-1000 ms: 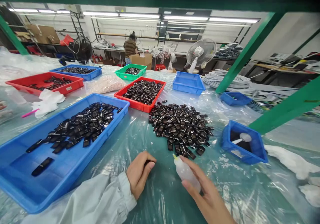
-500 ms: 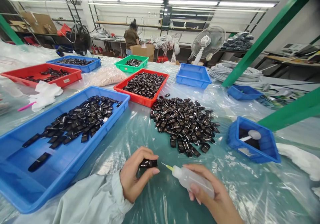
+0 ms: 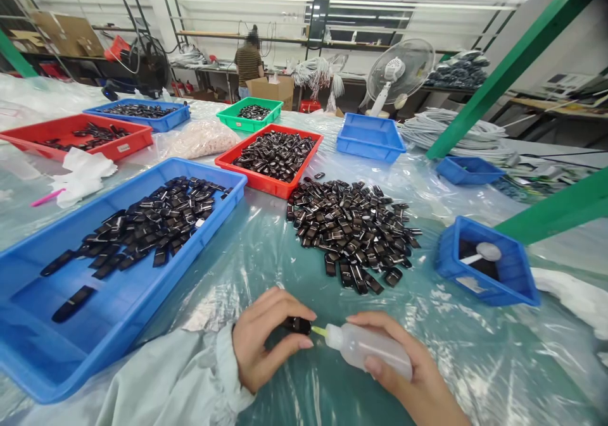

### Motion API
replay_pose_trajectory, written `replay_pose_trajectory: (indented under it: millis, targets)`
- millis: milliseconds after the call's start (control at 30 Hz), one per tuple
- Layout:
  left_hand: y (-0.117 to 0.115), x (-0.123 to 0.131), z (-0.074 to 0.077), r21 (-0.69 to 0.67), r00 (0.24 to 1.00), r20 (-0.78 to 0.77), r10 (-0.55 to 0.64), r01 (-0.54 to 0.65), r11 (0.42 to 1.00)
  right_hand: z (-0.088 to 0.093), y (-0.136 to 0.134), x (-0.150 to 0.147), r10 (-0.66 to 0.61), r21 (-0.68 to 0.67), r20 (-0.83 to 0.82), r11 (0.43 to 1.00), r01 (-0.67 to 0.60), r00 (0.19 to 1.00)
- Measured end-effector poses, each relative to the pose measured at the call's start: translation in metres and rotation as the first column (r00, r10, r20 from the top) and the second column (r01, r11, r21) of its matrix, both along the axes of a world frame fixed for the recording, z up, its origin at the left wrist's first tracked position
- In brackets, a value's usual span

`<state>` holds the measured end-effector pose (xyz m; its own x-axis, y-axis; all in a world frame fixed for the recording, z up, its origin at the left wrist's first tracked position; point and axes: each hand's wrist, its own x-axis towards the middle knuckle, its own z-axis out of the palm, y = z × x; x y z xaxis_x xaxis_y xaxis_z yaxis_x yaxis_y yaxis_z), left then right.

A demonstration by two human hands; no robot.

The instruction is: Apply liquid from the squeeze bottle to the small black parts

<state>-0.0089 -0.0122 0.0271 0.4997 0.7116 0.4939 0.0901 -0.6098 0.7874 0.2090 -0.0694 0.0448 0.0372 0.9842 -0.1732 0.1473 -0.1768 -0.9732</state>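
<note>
Between the thumb and fingers of my left hand point(image 3: 266, 337) is a small glossy black plastic casing point(image 3: 300, 325), its far part hidden by the fingers. My right hand point(image 3: 403, 363) is wrapped round a translucent squeeze bottle point(image 3: 373, 349) with a yellowish needle tip point(image 3: 319, 331). That tip points left and meets the right end of the casing; whether it goes inside I cannot tell. Beyond both hands a heap of similar black casings point(image 3: 351, 223) lies on the plastic-covered table point(image 3: 251, 261).
At left stands a long blue tray point(image 3: 142, 318) of black pieces. Behind are a red tray point(image 3: 268, 188), a green tray point(image 3: 244, 123) and a blue bin point(image 3: 370, 141). At right, a blue bin point(image 3: 489, 287) holds a white spoon point(image 3: 482, 253) beside a green post point(image 3: 560, 207).
My left hand has moved slightly right and down with the casing. The bottle's needle tip, apart from the casing before, now meets its end. The view has tilted a little.
</note>
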Motion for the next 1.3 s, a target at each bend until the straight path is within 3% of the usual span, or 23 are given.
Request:
replay_pose_trajectory:
  millis: [1033,1300]
  targets:
    - [-0.005,0.001,0.001,0.020,1.000,0.012,-0.010,0.010,1.000,0.013,0.007,0.002,0.014,-0.116,-0.084,0.993,-0.023,0.996]
    - [-0.007,0.001,-0.003,-0.047,0.985,-0.156,0.079,-0.088,0.995,0.010,0.006,0.003,0.003,-0.093,-0.057,0.996,-0.008,0.998]
